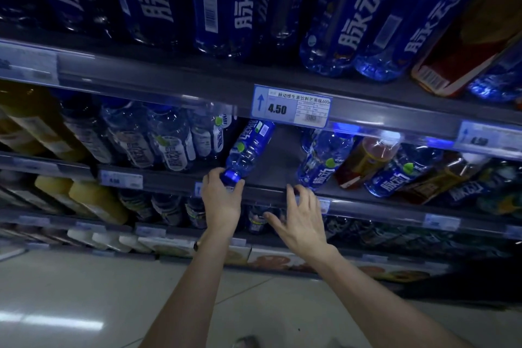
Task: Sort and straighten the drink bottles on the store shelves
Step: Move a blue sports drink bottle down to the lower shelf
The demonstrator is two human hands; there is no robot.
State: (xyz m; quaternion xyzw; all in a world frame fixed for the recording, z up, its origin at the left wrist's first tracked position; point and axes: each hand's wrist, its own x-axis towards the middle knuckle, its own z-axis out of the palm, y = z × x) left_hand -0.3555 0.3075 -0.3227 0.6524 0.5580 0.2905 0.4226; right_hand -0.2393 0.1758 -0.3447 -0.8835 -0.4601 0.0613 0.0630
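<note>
A blue drink bottle lies tilted in a gap on the middle shelf, its blue cap pointing toward me. My left hand is closed around the cap end of that bottle. My right hand hovers open at the shelf's front edge, fingers spread, just left of an upright blue bottle. Clear bottles with white labels stand to the left of the gap. Amber tea bottles and more blue bottles stand to the right.
Large blue bottles fill the shelf above, with a 4.50 price tag on its rail. Yellow juice bottles and dark bottles sit on lower shelves. A pale tiled floor lies below.
</note>
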